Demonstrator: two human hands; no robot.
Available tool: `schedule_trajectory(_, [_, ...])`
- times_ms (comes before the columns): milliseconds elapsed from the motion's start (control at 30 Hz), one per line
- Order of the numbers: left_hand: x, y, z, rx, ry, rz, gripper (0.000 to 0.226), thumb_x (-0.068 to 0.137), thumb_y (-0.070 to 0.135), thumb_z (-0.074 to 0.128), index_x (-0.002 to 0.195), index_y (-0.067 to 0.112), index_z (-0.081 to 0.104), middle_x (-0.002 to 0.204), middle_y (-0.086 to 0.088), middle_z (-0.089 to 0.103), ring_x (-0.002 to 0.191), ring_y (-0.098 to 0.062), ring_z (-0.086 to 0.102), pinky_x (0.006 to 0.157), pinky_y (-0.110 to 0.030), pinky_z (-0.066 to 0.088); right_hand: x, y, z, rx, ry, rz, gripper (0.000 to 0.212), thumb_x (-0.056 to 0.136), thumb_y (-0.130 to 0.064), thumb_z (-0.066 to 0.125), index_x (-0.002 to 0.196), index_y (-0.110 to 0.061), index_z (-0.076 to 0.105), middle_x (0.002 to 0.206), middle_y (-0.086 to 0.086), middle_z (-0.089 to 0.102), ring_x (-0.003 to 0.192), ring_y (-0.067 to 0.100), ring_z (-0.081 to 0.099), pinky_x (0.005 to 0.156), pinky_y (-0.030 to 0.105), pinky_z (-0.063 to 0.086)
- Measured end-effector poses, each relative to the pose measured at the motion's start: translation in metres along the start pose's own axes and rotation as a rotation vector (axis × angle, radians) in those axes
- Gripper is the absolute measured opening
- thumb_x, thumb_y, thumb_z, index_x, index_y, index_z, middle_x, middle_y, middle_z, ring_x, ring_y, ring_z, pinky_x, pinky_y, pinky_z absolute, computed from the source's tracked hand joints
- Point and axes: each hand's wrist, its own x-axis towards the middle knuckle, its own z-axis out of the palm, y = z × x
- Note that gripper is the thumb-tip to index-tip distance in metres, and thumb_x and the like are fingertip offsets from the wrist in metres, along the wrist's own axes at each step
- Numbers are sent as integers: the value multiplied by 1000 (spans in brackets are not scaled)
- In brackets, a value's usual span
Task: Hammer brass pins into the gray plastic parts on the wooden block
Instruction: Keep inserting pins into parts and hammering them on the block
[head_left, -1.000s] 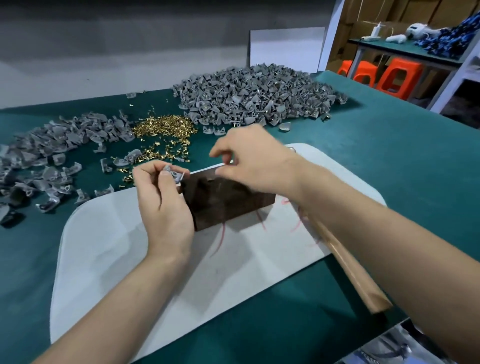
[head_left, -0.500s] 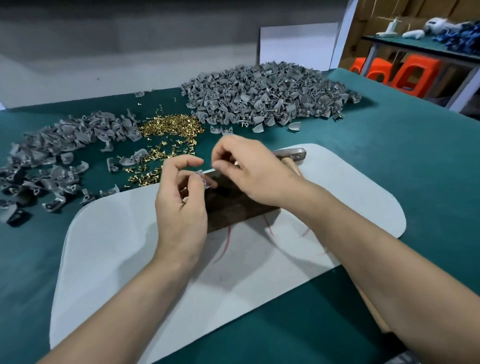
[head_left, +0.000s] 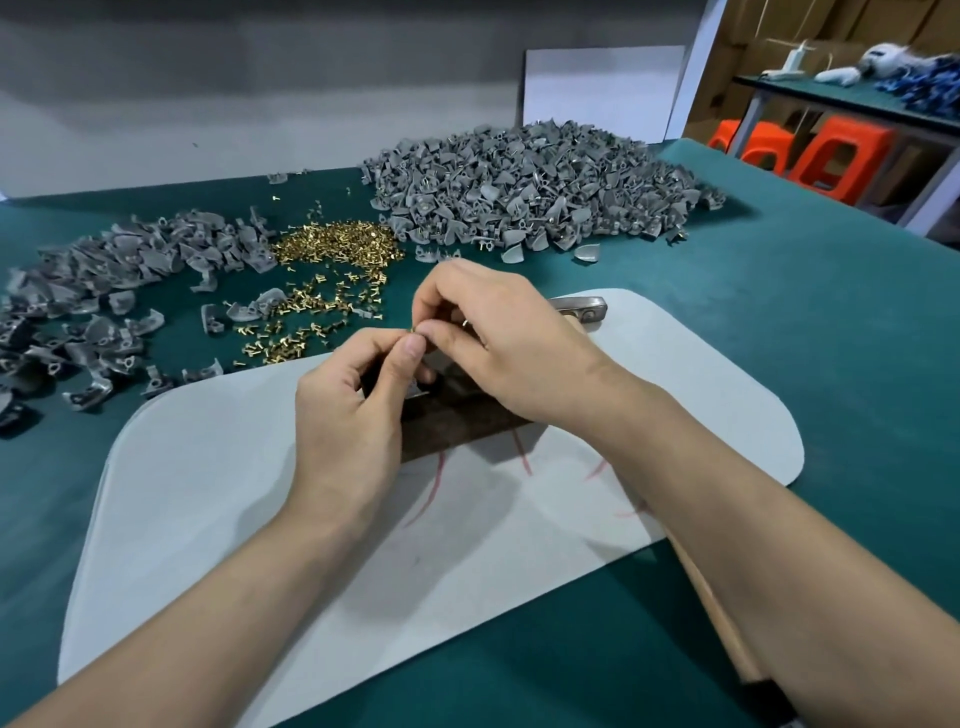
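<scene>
Two heaps of gray parts (head_left: 530, 187) lie on the worktop (head_left: 831, 338), with loose brass pins (head_left: 337, 244) between them. Which heap is finished, cannot tell. Over the wooden block (head_left: 457, 423), the right hand (head_left: 498, 338) pinches a single pin (head_left: 413, 329) at its fingertips. Left hand (head_left: 353, 410) curls round what looks like one gray part (head_left: 415, 387), mostly hidden. Hammer (head_left: 582, 310) lies untouched behind the block. Judged: pin being seated, striking not yet begun, plenty left.

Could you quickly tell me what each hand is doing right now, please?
Left hand: pinching a gray part, mostly hidden.
Right hand: pinching a brass pin.
</scene>
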Motion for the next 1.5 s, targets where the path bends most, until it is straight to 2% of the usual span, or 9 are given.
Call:
schedule_trajectory(233, [0,0,-2,-47,37,-26,23,94,22,58,72,20,66,68,7,65,71,-8,58,72,-23,46,-1,1,1,-80,-21,-73,3,93,-10,51,94,-10,54,90,-4,45,82,21,48,76,42,42])
schedule_trajectory(400, [2,-2,-2,-103,63,-39,24,95,16,59,72,22,67,66,12,64,69,-3,58,72,-15,45,-1,4,6,114,75,-11,7,83,-2,65,88,-6,63,85,-1,58,74,10,53,68,13,42])
schedule_trajectory(567, [3,-4,-1,-131,64,-27,23,94,17,59,74,23,68,69,9,67,74,-10,61,79,-26,49,-1,8,10,388,95,116,15,81,1,68,83,-12,62,76,-6,59,67,7,53,67,17,44])
schedule_trajectory(733, [2,-1,-1,-66,90,25,19,92,24,62,76,31,69,73,11,68,80,-21,63,81,-32,49,-1,6,12,393,103,137,15,84,1,65,82,-13,60,73,-10,57,66,4,52,68,12,41])
schedule_trajectory(800, [1,0,-2,-67,132,46,15,92,21,64,80,30,63,72,10,67,74,-15,62,75,-28,49,-1,6,12,408,117,146,16,84,1,64,80,-14,59,70,-10,57,66,7,54,67,16,44])
schedule_trajectory(933, [3,-1,-2,-96,207,16,21,87,17,68,81,26,51,78,-5,62,73,-19,61,70,-28,49,-3,8,13,419,57,160,16,85,-1,63,79,-15,58,69,5,61,64,29,60,68,40,53])
schedule_trajectory(1033, [4,0,-2,-131,182,7,17,87,14,68,81,23,54,74,4,61,64,-3,58,65,-14,47,-5,7,14,447,25,158,12,86,1,62,83,-10,58,72,6,61,62,23,63,69,38,54])
schedule_trajectory(1267, [4,1,-1,-181,140,-23,20,89,4,64,89,24,62,88,11,69,85,-2,65,80,-15,48,-4,6,15,491,62,175,11,83,3,64,82,-7,61,81,2,63,80,22,63,84,38,51])
schedule_trajectory(1500, [6,0,0,-113,64,-32,30,89,0,62,94,29,67,95,11,71,94,-4,65,88,-20,50,-3,6,12,586,158,202,16,84,7,61,79,-8,60,84,18,65,81,23,61,89,49,51])
